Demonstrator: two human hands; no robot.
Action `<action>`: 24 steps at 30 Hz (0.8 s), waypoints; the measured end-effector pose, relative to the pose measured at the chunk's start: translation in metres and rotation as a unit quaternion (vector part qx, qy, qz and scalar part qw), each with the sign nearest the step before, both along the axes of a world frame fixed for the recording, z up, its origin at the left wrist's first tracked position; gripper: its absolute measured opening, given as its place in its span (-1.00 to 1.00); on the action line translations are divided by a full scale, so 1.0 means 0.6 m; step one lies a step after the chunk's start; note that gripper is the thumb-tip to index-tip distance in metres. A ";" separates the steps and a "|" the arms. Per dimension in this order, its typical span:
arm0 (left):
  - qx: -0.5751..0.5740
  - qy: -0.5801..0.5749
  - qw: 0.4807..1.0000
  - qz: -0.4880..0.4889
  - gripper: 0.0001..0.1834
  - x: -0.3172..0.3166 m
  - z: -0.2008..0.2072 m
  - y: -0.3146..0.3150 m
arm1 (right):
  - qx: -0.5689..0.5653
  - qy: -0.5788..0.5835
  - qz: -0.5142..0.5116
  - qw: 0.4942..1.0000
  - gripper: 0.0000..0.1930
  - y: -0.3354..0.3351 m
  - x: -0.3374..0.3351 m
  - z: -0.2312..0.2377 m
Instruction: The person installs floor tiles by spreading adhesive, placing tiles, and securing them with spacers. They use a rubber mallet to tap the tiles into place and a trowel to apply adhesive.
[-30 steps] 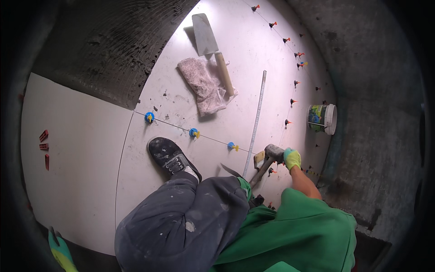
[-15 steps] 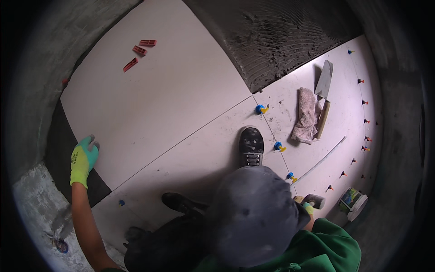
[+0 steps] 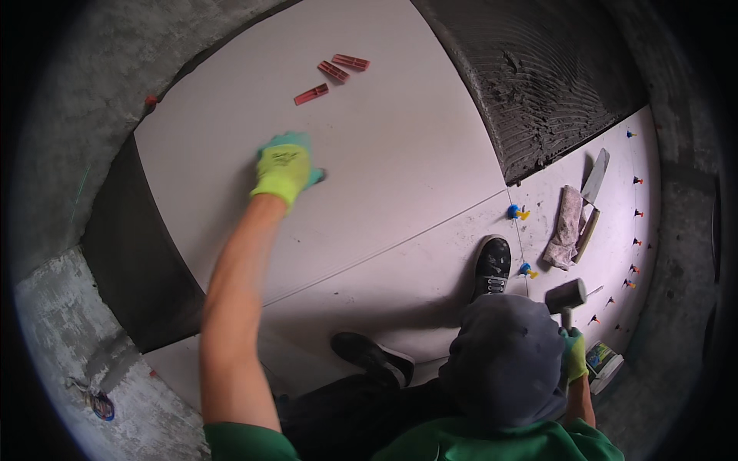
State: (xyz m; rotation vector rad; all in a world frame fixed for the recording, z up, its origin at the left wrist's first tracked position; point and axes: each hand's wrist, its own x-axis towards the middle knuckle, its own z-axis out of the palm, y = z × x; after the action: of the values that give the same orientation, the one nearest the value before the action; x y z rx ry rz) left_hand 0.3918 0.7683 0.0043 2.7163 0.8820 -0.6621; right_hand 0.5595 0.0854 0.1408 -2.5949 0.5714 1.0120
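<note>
Lightly, set the left hand [image 3: 286, 167] palm-down over the large pale tile [image 3: 377, 165], sharing any weight evenly; finger spread and contact impossible to tell through the blur, nothing visibly held. Probably wise to stay short of the three red wedges [image 3: 311, 94], loose on the tile's far half. With the right hand [image 3: 574, 355], wrapped around the handle of the dark mallet [image 3: 566, 296] well to the near right of the tile, best to grip firmly and swing clear of the grey knee [image 3: 507, 361] just beside it. Smooth-looking, off-white and faintly pinkish, marked with small dark specks. Bordered by a thin joint [image 3: 384, 247] on the tile's near side, dark combed mortar [image 3: 569, 69] on its right, a dark strip [image 3: 146, 253] on its left. Just off the tile's right corner, a blue-and-yellow clip [image 3: 513, 212]; farther right, a trowel [image 3: 596, 175] and a pinkish cloth [image 3: 565, 224].
</note>
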 end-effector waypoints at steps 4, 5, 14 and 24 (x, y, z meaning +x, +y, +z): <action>-0.033 0.077 0.996 0.004 -0.37 0.058 -0.010 -0.005 | 0.017 0.023 0.059 0.998 -0.71 0.103 -0.058 -0.033; -0.037 0.091 0.995 0.016 -0.37 0.063 -0.009 -0.006 | 0.011 0.027 0.045 0.999 -0.70 0.119 -0.066 -0.040; -0.039 0.173 0.984 0.008 -0.42 0.089 -0.031 -0.005 | 0.013 -0.029 0.140 0.990 -0.72 0.132 -0.101 -0.082; -0.055 0.129 0.990 -0.023 -0.41 0.079 -0.027 0.003 | 0.004 -0.017 0.051 0.999 -0.71 0.110 -0.131 -0.153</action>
State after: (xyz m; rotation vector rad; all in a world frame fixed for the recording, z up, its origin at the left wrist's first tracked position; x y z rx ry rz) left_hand 0.4391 0.7698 -0.0122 2.5979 0.8108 -1.0575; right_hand 0.4811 0.1513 0.0487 -2.6532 0.4293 0.9965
